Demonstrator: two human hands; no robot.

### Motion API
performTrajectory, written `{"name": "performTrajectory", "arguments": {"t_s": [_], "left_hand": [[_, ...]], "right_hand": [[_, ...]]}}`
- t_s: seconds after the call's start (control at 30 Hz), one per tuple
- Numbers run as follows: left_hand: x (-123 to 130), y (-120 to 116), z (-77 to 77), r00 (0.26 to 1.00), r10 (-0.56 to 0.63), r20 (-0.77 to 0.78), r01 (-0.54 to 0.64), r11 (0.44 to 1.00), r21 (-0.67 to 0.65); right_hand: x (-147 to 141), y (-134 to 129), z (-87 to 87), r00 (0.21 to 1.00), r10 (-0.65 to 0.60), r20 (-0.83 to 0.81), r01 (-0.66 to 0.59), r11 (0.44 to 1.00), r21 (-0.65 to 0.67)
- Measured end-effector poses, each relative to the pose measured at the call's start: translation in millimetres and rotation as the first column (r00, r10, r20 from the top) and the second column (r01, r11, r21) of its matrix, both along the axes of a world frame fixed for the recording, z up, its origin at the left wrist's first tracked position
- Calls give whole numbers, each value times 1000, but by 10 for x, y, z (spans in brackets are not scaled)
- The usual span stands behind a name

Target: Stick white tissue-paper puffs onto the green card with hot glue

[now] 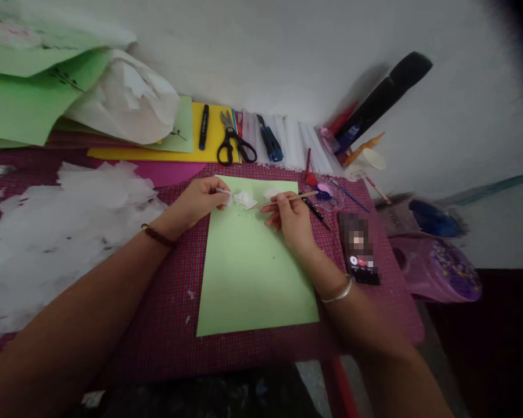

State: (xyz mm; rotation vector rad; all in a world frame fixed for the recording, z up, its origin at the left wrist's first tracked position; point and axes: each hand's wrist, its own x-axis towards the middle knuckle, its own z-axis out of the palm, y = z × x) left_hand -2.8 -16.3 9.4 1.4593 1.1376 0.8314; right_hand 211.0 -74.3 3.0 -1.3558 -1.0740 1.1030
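Note:
A light green sheet of paper [257,273] lies on the table under both hands. On its upper part sits a crumpled bit of white tissue [244,201], with a second white tissue piece [273,192] close to my right hand. My left hand [198,203] pinches a small white piece of tissue [223,191] at the sheet's upper left edge. In the fingers of my right hand [293,219] is a thin wooden stick [303,196], held like a pen, its tip pointing left to the crumpled tissue.
Torn white tissue [70,226] spreads over the left side. Scissors [233,142], a marker [204,128] and a cutter knife [270,139] lie at the back. A paint palette [325,193] and a phone [358,249] are to the right. Purple container [440,267] stands beyond the edge.

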Motion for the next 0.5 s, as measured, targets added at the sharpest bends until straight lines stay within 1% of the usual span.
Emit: {"name": "performTrajectory", "arguments": {"t_s": [0.17,0.33,0.5], "left_hand": [[10,-5,3,1000,8,-21,-8,1000,-19],[18,-4,6,993,-13,-114,13,1000,6],[38,-9,15,982,-31,-185,31,1000,-1]], "right_hand": [[-24,49,-9,1000,-12,-16,13,1000,23],[-38,66,-9,999,-13,-46,13,1000,15],[-33,68,7,998,-37,-58,37,999,9]]}}
